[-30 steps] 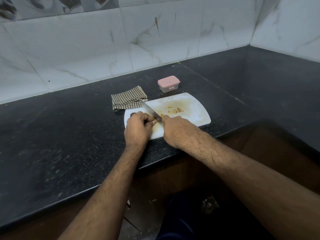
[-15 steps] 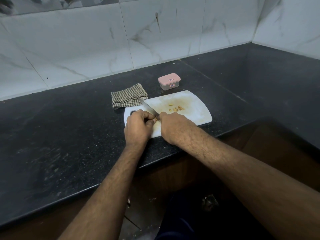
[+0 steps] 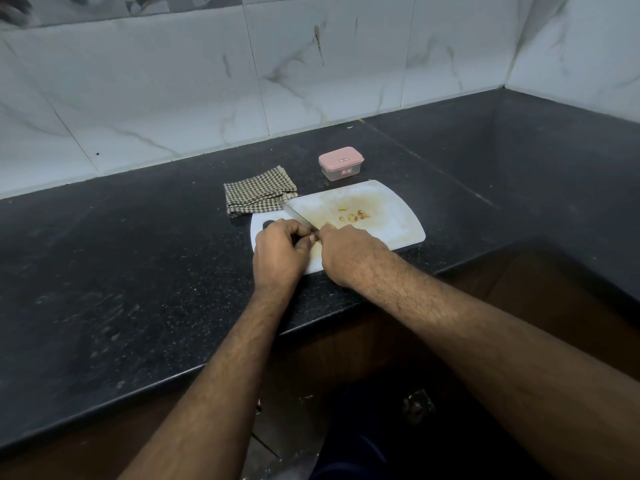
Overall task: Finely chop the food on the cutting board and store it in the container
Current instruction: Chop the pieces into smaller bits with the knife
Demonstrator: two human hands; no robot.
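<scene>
A white cutting board [image 3: 391, 216] lies on the black counter near its front edge. Small yellow-brown chopped food bits [image 3: 353, 216] sit in the board's middle. My right hand [image 3: 349, 251] grips the handle of a knife [image 3: 298, 216], whose blade points up-left between my hands. My left hand [image 3: 280, 251] has its fingers curled down on the board against the blade, pinning a food piece that is mostly hidden. The pink-lidded container [image 3: 341, 163] stands shut just behind the board.
A folded checked cloth [image 3: 258, 194] lies at the board's back left corner, under the knife tip. The black counter [image 3: 121, 271] stretches left and wraps round to the right. A marble-tiled wall [image 3: 311, 64] rises behind.
My hands have drawn closer together, and less of the blade shows between them. The board, cloth and container have not moved.
</scene>
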